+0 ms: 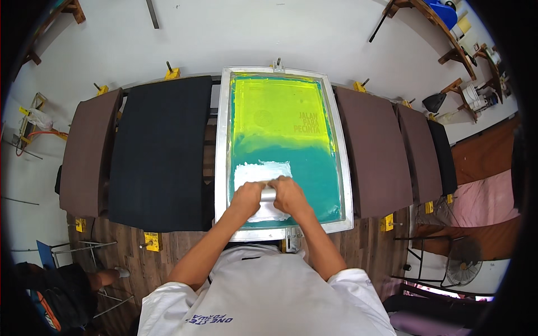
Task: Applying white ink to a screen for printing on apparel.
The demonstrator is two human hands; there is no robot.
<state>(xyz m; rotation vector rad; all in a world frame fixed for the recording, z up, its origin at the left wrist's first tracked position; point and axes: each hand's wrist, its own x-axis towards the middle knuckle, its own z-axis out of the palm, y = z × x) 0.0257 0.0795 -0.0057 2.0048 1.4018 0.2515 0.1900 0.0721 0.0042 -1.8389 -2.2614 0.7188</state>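
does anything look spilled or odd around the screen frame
Nothing clearly stands out: the white paste has ragged edges, but all that plainly shows lies on the green mesh, inside the silvery screen frame.

The left hand (pixel 247 200) and the right hand (pixel 289 197) grip a silver-coloured tool (pixel 269 194) over the lower part of a green mesh (pixel 314 175). White paste (pixel 259 169) lies around the tool; the mesh's upper portion bears a yellow-green layer (pixel 274 103). A metal frame (pixel 343 168) borders the mesh. To its left stand a black-covered board (pixel 161 157) and, farther out, a brown-covered board (pixel 89 157); another brown board (pixel 374 151) flanks the right. A round fan (pixel 464 264) appears at lower right.
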